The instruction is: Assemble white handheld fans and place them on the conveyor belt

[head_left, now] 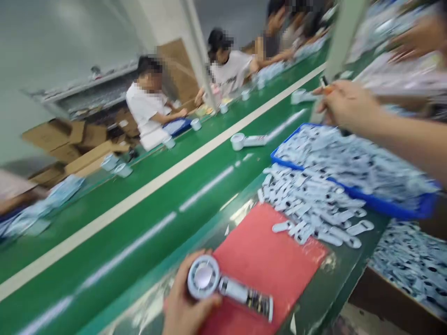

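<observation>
My left hand is wrapped round the head of a light-blue handheld fan housing. The housing has a round head and an opened handle that shows dark inner parts. It is held over a red mat. At the upper right, my right hand is closed on a slim dark stick-like object with a silver part, too blurred to name. Its fingers are at the handle end of another light-blue fan housing on the belt; whether they touch it I cannot tell.
A pile of light-blue handle covers lies by the mat. A blue tray and a cardboard box hold more. Another fan housing lies on the green conveyor belt. Several people sit across the belt; another person's hand shows upper right.
</observation>
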Demonstrator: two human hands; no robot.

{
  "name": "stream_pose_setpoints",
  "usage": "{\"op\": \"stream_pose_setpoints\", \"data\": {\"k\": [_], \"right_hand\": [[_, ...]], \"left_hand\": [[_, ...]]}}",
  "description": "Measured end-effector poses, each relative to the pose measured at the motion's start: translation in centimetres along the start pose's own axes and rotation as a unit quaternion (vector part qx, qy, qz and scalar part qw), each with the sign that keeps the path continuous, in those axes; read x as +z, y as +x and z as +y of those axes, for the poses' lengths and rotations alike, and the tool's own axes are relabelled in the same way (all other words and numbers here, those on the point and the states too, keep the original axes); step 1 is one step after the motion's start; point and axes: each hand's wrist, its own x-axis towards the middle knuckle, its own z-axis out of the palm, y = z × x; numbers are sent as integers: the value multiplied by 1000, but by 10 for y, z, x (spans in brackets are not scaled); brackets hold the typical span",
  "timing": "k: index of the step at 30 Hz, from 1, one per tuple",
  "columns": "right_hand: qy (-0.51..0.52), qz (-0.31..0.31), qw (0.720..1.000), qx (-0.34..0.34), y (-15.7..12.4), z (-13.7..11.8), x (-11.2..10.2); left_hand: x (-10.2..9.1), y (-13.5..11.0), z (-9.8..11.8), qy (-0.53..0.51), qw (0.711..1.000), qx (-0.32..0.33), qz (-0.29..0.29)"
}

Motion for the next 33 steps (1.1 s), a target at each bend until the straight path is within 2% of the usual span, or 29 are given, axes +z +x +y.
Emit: {"op": "stream_pose_setpoints", "data": {"k": [2,3,4,5,6,7,9,11,15,18,22,27,33], "right_hand": [[19,-131,988,-80,-47,-19,5],[-3,-225,957,-181,-71,-29,9],[-3,-312,914,-259,-95,-39,12],[8,-380,872,-310,-118,-50,15],[15,-421,842,-338,-141,-61,19],[10,-440,825,-354,-160,-73,23],[4,-429,809,-403,-188,-95,33],[-10,-393,786,-477,-202,-114,44],[-66,-312,696,-643,-204,-143,58],[-85,-299,630,-712,-200,-162,64],[-73,-328,586,-737,-192,-178,68],[-79,-375,541,-748,-188,-186,71],[-87,-382,483,-783,-194,-200,71]], "left_hand": [[-3,1,-12,-57,997,25,-55],[-4,1,-17,-78,994,39,-63],[-6,1,-22,-95,991,55,-71],[-6,1,-25,-107,989,69,-75],[-6,0,-27,-116,987,80,-77],[-5,-2,-28,-123,985,88,-80],[-3,-5,-27,-138,982,98,-85],[-2,-6,-27,-155,978,106,-92],[-1,-6,-27,-195,968,115,-104],[-1,-5,-27,-238,957,126,-108],[0,-5,-26,-279,940,133,-145],[2,-4,-27,-318,922,101,-198],[4,-2,-29,-323,919,74,-216]]}}
